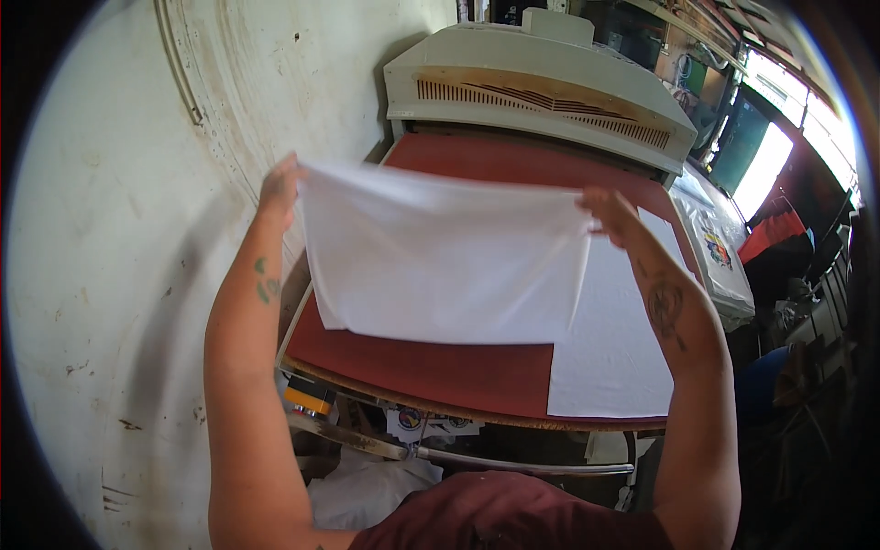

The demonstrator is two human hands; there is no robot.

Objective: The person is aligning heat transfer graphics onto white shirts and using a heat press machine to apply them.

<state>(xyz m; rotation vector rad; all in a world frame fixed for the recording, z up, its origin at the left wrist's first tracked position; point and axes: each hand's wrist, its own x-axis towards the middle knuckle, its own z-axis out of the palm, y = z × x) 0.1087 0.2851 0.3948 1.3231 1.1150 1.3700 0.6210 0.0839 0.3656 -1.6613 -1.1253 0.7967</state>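
Observation:
A white piece of cloth [440,261] hangs stretched between my two hands, slightly blurred and sagging a little along its top edge. My left hand [280,191] pinches its upper left corner, close to the wall. At the upper right corner, my right hand [610,214] has its fingers closed on the fabric. Below the held cloth is a red flat bed [458,371]. A second white cloth [610,371] lies flat on the bed's right side, partly covered by the held one and by my right forearm.
Behind the bed stands a grey machine hood [541,92] with slotted vents. A stained white wall [110,275] rises close on the left. Right of the bed sits a stack of printed white fabric [720,257]. Under the front edge are a metal bar [522,461] and white cloth [367,486].

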